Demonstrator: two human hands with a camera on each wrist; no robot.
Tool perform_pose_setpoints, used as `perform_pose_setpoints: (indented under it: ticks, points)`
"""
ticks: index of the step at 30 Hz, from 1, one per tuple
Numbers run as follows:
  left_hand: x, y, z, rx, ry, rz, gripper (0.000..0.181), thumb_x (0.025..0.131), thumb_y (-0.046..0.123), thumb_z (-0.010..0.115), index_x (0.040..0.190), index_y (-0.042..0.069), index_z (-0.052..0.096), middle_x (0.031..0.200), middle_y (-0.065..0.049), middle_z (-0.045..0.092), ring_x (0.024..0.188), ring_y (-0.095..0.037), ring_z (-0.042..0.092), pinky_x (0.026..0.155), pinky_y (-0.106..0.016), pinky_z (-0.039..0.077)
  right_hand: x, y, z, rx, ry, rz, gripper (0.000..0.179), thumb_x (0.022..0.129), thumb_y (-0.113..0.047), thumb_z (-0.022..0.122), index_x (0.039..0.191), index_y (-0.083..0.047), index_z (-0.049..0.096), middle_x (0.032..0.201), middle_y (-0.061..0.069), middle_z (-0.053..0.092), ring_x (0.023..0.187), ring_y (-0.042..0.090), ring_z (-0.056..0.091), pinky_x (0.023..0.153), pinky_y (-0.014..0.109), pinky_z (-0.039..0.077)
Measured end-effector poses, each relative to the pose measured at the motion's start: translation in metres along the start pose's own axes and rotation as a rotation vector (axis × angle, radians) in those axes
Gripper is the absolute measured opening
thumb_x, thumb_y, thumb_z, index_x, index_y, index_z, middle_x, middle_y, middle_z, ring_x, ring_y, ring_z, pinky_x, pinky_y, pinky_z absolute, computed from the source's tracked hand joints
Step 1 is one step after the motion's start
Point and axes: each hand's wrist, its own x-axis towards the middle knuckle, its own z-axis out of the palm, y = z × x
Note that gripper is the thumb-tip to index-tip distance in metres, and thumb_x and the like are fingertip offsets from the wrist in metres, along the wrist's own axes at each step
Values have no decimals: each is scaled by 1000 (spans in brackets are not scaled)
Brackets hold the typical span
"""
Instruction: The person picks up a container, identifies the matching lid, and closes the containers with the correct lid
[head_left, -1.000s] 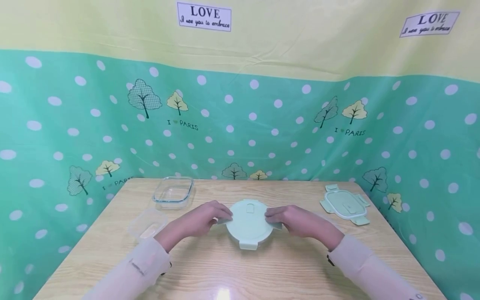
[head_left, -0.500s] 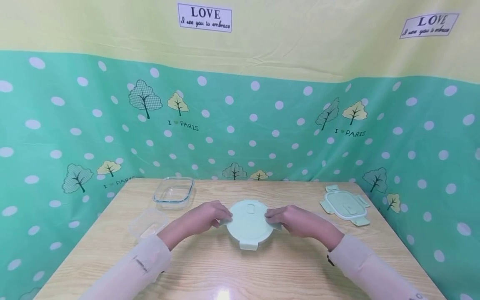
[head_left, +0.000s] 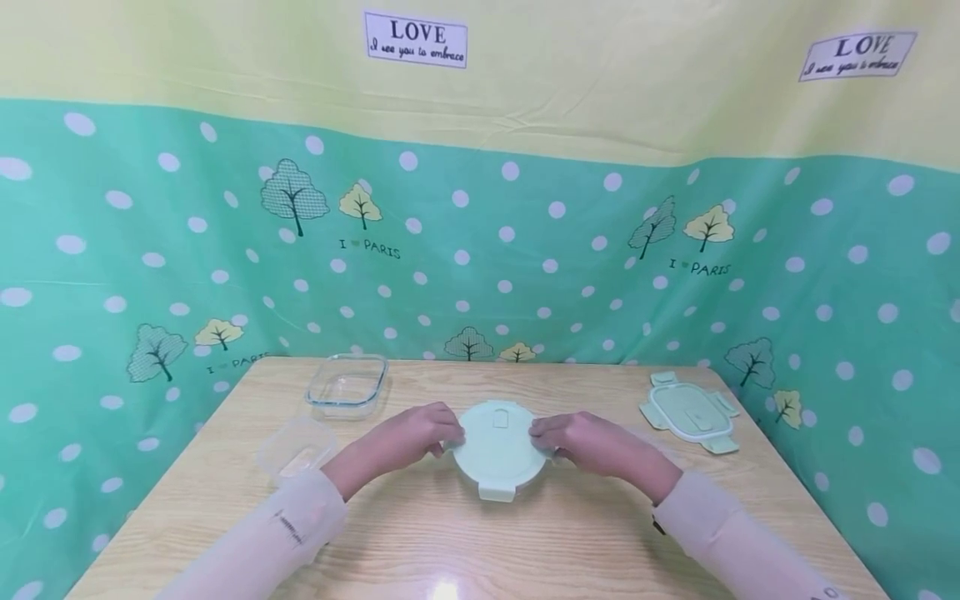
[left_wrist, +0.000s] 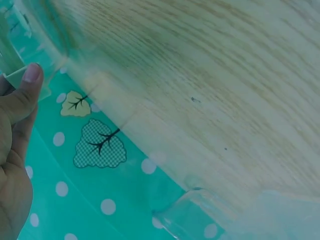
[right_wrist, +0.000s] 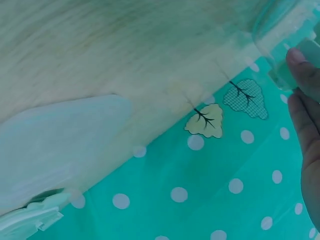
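On the left of the light brown wooden table (head_left: 420,542) lies a pale, see-through square plastic piece (head_left: 297,446). Just behind it, and a bit to the right, sits a clear glass box with rounded corners (head_left: 347,387). Next comes the left hand (head_left: 416,433). Its thumb and fingers are bent and pinch the left side flap of a round, mint-green plastic lid (head_left: 498,450). That lid is in the middle of the table, flat on top of a clear round bowl (right_wrist: 265,35). On its other side, the right hand (head_left: 581,437) pinches the right side flap, its thumb and fingers bent too. Far to the right, near the table's back corner, lies a mint-green lid shaped like a rounded square (head_left: 690,408), with four flaps sticking out. Behind everything hangs a green and yellow cloth with white dots (head_left: 420,242).
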Motion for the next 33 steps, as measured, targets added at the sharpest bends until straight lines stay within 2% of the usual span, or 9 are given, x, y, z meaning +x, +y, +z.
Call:
perform_pose_setpoints:
  ticks: [9,15,23,33]
  points:
    - [1,1,2,-21,43,24,40,71,-7,87,106,11,78,104,4,75,101,-14,64,91,-18,54,-3,2,5,-78,55,-40,45,76,-5,87,120,-7,75,126,8,71,120,23,66,99,33,56]
    - [1,-1,3,18,50,46,41,70,-9,86,103,13,79,101,6,75,99,-13,64,87,-16,54,0,2,4,-115,74,-83,43,74,-7,87,116,-6,76,123,10,72,117,23,68,98,31,56]
    - [2,-1,3,37,42,33,38,70,-6,88,101,14,79,98,7,75,97,-12,63,86,-16,54,2,4,4,-159,98,-123,42,72,-7,89,113,-5,77,119,11,74,113,24,70,96,32,57]
    - [5,0,5,83,78,31,30,70,4,91,95,15,78,92,8,74,92,-10,62,83,-13,54,4,7,6,-162,132,-146,40,71,-7,90,109,-7,78,116,10,75,110,22,71,94,29,57]
